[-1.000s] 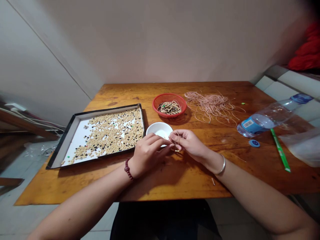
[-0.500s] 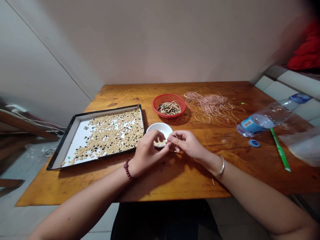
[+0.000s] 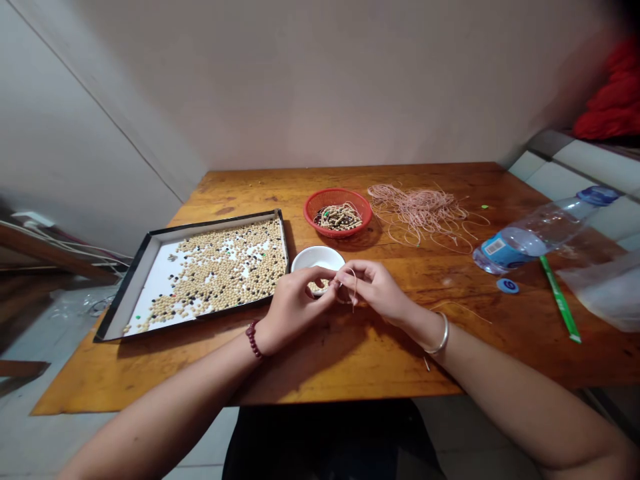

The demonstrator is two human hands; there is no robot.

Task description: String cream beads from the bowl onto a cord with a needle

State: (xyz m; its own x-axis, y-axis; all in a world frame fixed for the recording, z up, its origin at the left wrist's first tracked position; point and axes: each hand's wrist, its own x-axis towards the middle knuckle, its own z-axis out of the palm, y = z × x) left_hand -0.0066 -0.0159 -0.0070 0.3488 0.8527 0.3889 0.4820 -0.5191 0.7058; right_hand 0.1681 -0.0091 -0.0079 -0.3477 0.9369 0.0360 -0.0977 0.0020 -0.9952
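A thin cord (image 3: 354, 285) is pinched between the left hand (image 3: 295, 310) and right hand (image 3: 375, 290), fingers together just over the white bowl (image 3: 317, 250) on the wooden table (image 3: 350, 360). From that bowl: a bead tray (image 3: 215, 223) left, a red basket (image 3: 336, 189) behind, loose cord (image 3: 420, 210) and a plastic bottle (image 3: 525, 240) right, a wall (image 3: 320, 80) beyond.

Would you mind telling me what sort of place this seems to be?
Probably a home craft corner for beadwork: a worn wooden table holds a tray of loose beads, a red basket of strung beads and a heap of pink cord.
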